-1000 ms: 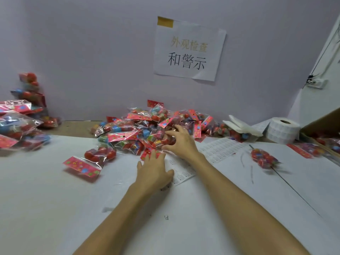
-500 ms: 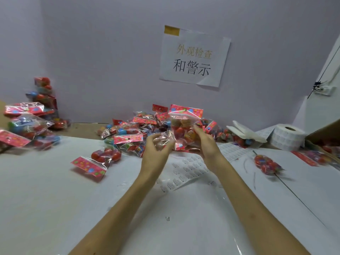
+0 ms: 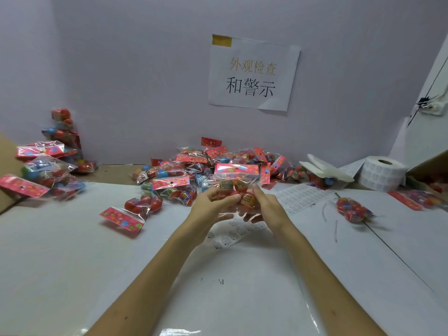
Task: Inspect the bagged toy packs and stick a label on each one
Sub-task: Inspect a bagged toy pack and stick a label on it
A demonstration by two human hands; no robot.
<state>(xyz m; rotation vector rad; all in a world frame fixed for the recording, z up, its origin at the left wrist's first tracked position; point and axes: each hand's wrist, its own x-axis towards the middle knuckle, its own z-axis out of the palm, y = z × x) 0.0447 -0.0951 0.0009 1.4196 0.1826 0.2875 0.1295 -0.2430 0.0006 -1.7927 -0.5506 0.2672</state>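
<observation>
Held pack (image 3: 236, 172): a clear film bag raised above the table, just in front of the centre pile, with its header card upright on top.
Bag contents: small round toys in red and orange-yellow. Two pale printed patches show at the front, but whether they sit on the film or on the toys cannot be told.
Header card: a pink-red strip across the bag's mouth, dotted with blue, green and yellow shapes. Any print on it is too small to read.
Left hand (image 3: 213, 204): fingers curled round the bag's lower left side.
Right hand (image 3: 266, 207): fingers curled round the lower right side, index finger lying up along the bag.
Centre pile (image 3: 184, 175): many similar packs heaped against the wall, holding red, blue and green toys.
Left stack (image 3: 43, 166): more packs piled at the left edge.
Single pack (image 3: 135, 209): lies flat on the table left of the hands, with red toys inside.
Right pack (image 3: 351, 209): lies alone, well right of the hands.
Cardboard box (image 3: 434, 163): at the right edge. Packs lie beside it, but whether they are inside it cannot be told.
Wall sign (image 3: 253, 73): a white sheet held by yellow tape, reading 外观检查 in gold and 和警示 in black.
Label sheets (image 3: 300, 197): white backing with rows of tiny printed labels, illegible, spread on the table below and to the right of the hands.
Label roll (image 3: 380, 173): white, lying beside the box.
Table (image 3: 72, 263): white, with a faint "P" near the front.
</observation>
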